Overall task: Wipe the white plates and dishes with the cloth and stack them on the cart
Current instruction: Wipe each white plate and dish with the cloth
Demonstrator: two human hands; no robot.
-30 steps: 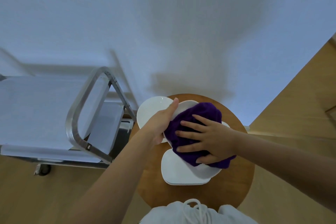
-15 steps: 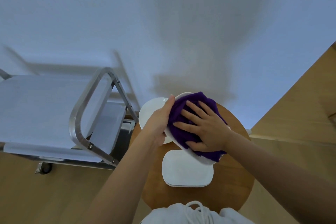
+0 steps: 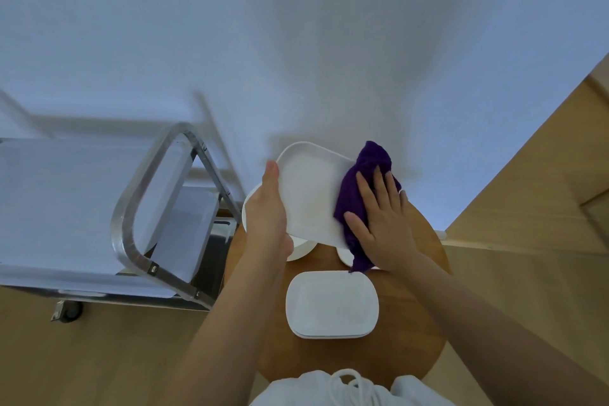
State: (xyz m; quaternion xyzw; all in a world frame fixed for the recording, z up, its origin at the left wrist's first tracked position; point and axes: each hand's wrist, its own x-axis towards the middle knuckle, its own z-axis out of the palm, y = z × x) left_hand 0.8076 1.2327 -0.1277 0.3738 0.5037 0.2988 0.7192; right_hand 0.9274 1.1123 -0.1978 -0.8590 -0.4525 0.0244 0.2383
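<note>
On the round wooden table [image 3: 408, 333] a rectangular white dish [image 3: 331, 303] lies nearest, beyond it the left hand [image 3: 268, 217] grips a tilted white rectangular plate [image 3: 311, 194] while the flat-fingered right hand [image 3: 382, 224] presses the purple cloth [image 3: 359, 194] on its right edge, the steel cart [image 3: 131, 221] alongside; no writing legible.

L hand [image 3: 268, 208] grip curled, thumb up; R hand [image 3: 384, 224] flat, fingers spread.

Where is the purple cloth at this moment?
In the head view, the purple cloth lies right of centre, pressed by the right hand against the right edge of the white dish that the left hand holds above the round wooden table.
</note>
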